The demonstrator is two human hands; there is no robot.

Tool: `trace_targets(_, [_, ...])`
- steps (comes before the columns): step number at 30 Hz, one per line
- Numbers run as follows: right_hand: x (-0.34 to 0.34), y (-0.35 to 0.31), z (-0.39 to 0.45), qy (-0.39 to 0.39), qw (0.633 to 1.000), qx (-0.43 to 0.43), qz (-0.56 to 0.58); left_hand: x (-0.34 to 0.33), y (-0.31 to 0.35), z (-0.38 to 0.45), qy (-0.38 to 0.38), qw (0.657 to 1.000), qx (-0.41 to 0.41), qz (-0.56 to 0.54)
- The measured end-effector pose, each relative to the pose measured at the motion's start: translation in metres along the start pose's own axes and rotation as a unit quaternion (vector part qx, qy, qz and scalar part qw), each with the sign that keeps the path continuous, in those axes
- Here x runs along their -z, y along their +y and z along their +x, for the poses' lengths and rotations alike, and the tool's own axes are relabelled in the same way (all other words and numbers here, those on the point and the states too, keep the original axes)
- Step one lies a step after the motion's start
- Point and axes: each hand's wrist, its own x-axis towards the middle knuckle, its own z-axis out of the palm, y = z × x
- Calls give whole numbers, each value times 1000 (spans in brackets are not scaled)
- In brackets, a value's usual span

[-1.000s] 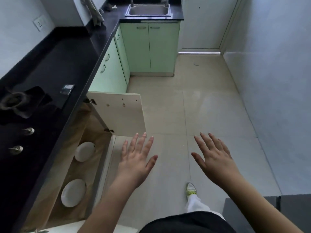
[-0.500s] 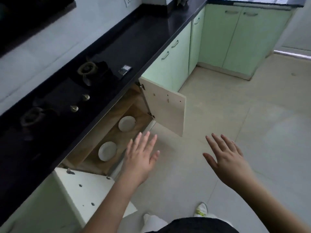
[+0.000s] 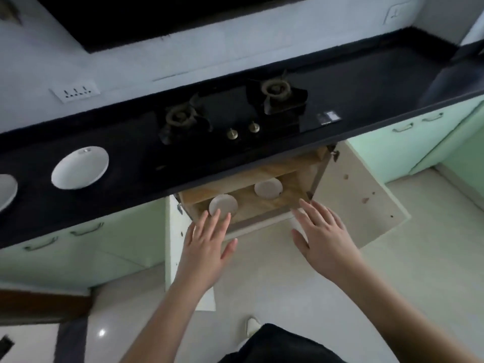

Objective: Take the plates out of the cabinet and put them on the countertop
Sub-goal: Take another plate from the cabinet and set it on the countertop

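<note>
Two white plates lie on the wooden floor of the open cabinet [image 3: 275, 205] under the stove: a left plate [image 3: 224, 204] and a right plate [image 3: 268, 189]. My left hand [image 3: 207, 244] is open, palm down, its fingertips just in front of the left plate. My right hand [image 3: 323, 237] is open too, held in front of the cabinet's right side, holding nothing. On the black countertop [image 3: 366, 82] at the left sits a white plate [image 3: 80, 167], and part of another white plate [image 3: 6, 191] shows at the frame's left edge.
Both cabinet doors stand open: the left door [image 3: 180, 258] edge-on beside my left arm, the right door [image 3: 361, 195] swung wide to the right. A two-burner gas stove [image 3: 235, 113] fills the counter's middle. Green cabinets [image 3: 91, 247] flank the opening. A range hood hangs above.
My view has turned left to face the stove and cabinet straight on. Both hands have moved forward to the cabinet opening. The plates on the countertop have come into view.
</note>
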Motion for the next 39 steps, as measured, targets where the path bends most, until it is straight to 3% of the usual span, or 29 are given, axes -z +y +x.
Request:
trace_targets(7, [-12,-28,57,-21,996,84,-18,-14,-45,12,14,997,56,-40])
trace_targets(15, [-20,-27,110,-59,986,154,-7,-20,-54,45,11,997,81,-1])
trace_targets(25, [-66,24,223,-209,953,219,15,-48,-27,115,-28,986,165,18])
trace_targets(32, [-93,27,267,-221,943,245,-30,-77,-33,134,-49,977,207,-5])
trace_targets(39, [-172,3,275,-220,947,230,-35,-141,-64,147,-62,976,208,-16])
